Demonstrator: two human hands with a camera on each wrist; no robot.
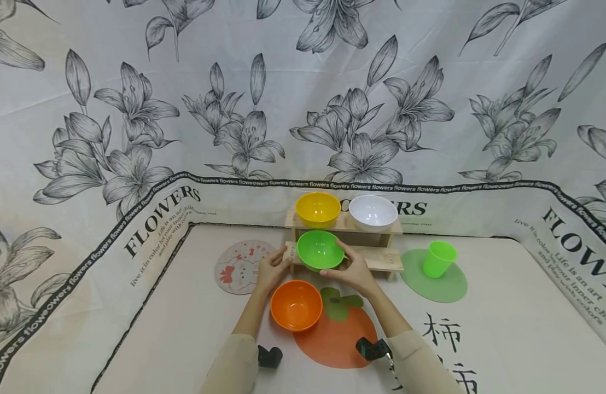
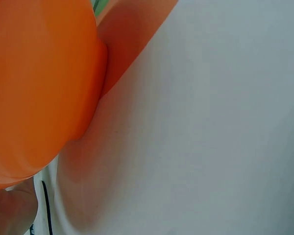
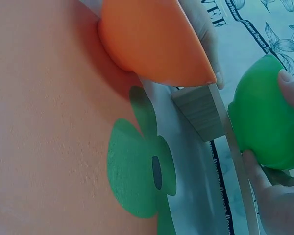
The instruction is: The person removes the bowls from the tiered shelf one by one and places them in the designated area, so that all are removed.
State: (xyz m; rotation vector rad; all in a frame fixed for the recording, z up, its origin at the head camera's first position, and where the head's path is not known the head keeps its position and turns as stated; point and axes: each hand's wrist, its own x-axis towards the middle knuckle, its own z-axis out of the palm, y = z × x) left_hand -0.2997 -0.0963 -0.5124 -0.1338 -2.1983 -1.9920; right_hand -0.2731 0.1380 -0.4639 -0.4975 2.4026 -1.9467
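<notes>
My right hand [image 1: 354, 269] grips the right side of a green bowl [image 1: 320, 250], thumb low on the near side and fingers at the rim. That bowl sits over the left part of the lower step of a wooden two-step rack [image 1: 377, 257]. In the right wrist view, the green bowl [image 3: 267, 117] shows right at the step's edge. My left hand [image 1: 273, 269] is by the left end of that step, fingers extended and holding no bowl. An orange bowl [image 1: 296, 306] stands between my forearms; its side [image 2: 39, 88] fills the left wrist view's left part.
On the rack's top step stand a yellow bowl [image 1: 318, 210] and a white bowl [image 1: 373, 212]. A green cup [image 1: 440, 259] is on a round green mat [image 1: 453, 290] at right. Left lies a round patterned mat [image 1: 239, 268]. A persimmon print [image 1: 339, 345] marks the tabletop.
</notes>
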